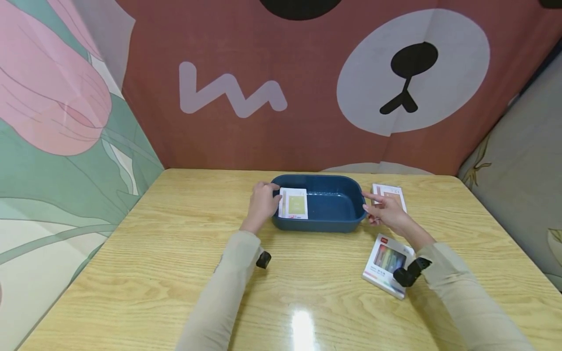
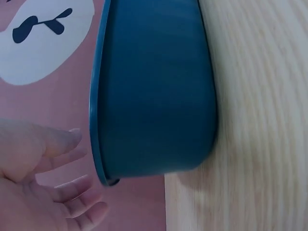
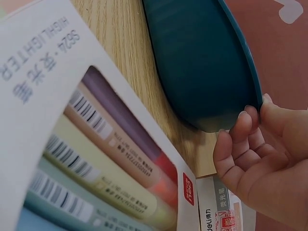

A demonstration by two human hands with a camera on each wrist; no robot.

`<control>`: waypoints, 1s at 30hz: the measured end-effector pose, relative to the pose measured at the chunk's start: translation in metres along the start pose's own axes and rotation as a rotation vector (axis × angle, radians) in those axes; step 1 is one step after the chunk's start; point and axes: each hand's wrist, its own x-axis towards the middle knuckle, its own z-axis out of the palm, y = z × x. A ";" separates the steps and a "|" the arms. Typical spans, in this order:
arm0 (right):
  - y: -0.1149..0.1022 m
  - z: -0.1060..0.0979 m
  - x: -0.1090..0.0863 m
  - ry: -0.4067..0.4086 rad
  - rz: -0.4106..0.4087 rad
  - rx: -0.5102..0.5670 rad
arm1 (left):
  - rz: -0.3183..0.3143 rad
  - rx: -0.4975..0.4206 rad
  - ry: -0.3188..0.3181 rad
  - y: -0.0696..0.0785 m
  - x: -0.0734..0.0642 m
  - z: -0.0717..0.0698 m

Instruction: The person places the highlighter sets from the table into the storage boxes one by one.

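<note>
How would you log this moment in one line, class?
left hand: by blue bin, left end | right hand: touching right end | inside: yellow-panelled box | on table: highlighter box, orange-panelled box

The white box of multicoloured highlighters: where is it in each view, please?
Head: the box lies right of centre, in the lower half.
Left wrist: not in it.
Right wrist: large, across the left side, partly cut off.
Shared landmark: the blue bin, in all three views.

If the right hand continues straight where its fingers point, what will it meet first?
Probably the blue tray, at its right end; the fingertips look close or touching, which I cannot tell.
</note>
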 end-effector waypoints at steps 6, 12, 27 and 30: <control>0.001 0.000 -0.001 -0.002 0.000 -0.005 | -0.056 -0.023 -0.148 -0.009 0.002 -0.003; 0.002 0.001 -0.001 -0.004 0.005 0.002 | -0.031 -0.060 -0.166 -0.019 0.004 -0.003; 0.001 -0.002 -0.001 -0.004 0.013 -0.002 | -0.126 -0.301 -0.274 -0.038 0.012 -0.003; 0.001 -0.002 0.000 -0.010 0.015 -0.002 | -0.145 -0.334 -0.276 -0.040 0.012 -0.005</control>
